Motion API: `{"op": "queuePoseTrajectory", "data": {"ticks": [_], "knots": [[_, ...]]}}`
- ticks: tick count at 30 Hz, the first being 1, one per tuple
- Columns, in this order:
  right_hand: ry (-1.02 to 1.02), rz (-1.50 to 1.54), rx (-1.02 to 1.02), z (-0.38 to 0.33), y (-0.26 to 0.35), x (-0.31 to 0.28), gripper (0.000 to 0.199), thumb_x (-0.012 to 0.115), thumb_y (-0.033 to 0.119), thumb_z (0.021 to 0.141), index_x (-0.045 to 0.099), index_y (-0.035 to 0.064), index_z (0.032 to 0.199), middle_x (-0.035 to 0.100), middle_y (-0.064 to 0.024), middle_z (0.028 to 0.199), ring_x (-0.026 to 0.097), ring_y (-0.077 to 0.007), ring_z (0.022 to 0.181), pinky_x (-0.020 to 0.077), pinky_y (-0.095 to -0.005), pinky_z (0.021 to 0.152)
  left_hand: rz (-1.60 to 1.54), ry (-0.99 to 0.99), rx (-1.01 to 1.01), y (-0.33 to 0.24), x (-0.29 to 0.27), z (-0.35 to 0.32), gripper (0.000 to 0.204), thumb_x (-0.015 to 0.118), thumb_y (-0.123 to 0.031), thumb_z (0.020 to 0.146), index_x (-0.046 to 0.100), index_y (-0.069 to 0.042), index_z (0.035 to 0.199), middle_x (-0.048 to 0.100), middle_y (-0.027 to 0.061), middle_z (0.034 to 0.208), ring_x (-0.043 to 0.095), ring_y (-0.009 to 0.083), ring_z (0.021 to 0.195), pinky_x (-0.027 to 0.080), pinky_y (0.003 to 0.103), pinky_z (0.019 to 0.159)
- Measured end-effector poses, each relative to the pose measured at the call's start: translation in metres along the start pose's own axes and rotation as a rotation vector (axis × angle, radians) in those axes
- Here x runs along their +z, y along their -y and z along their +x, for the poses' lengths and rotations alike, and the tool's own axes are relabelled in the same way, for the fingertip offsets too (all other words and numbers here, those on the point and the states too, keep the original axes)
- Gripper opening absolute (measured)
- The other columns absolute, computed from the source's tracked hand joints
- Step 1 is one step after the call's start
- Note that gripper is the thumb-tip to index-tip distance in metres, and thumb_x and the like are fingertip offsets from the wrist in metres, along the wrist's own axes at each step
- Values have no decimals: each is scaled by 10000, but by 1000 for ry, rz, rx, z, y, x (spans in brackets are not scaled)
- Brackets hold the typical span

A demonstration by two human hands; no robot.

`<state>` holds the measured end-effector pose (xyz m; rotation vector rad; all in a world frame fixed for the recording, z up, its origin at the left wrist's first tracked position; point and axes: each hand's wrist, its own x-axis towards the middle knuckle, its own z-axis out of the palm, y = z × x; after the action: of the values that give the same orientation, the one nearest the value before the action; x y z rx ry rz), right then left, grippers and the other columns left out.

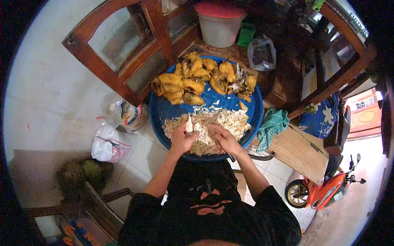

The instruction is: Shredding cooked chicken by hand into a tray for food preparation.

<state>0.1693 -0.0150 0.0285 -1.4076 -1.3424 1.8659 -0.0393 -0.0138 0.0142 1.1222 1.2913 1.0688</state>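
Note:
A large round blue tray lies before me. Over its near half spreads a heap of pale shredded chicken. My left hand is closed around a whitish strip of chicken meat, which points upward from the fingers. Close by on the right, my right hand has its fingers curled low over the shreds. The end of a slim dark handle juts out below its palm; the rest of that tool is hidden. Yellow-brown cooked chicken pieces are piled along the tray's far side.
A wooden cabinet with open doors stands behind the tray. On it are a pale bucket with a red lid, a green basket and a clear plastic bag. A green cloth hangs at right. White sacks sit at left.

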Motion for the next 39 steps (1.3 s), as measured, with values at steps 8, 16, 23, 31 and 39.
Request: {"op": "queuePoseTrajectory", "data": {"ticks": [8,16,23,31,39], "knots": [[-372,-859,-868,23,-12,0,463,524,235,917,399,50,1323,619,-182,757,623,-355,650,501,-435,608,553,305,140,-7,5,23,251,626,-131,757,608,-17,979,628,222,866,610,403,848,482,433,751],[-141,-1103,-342,1,26,-20,356,519,239,894,506,76,1210,585,-214,1054,581,-375,960,489,-444,800,655,329,272,-4,-16,35,239,623,-189,782,611,-13,943,622,232,870,599,414,833,476,454,731],[-831,-1203,-29,-55,33,-142,431,613,248,797,550,92,1193,494,-232,1250,479,-411,1133,442,-444,924,813,181,376,18,-48,39,238,625,-143,770,597,-20,972,610,234,835,594,414,819,470,468,715],[-841,-1278,3,-63,-47,-217,489,671,141,717,551,75,1186,476,-197,1255,451,-409,1144,408,-478,951,761,283,338,2,-67,58,260,609,-114,776,614,-26,1021,633,216,930,605,400,882,486,450,770],[-119,-143,-458,-15,73,-40,443,727,165,682,610,101,1105,607,-102,1113,563,-247,1060,431,-376,950,881,212,654,-164,-67,105,214,595,-82,785,616,-31,991,633,206,892,609,397,812,495,453,726]]}}
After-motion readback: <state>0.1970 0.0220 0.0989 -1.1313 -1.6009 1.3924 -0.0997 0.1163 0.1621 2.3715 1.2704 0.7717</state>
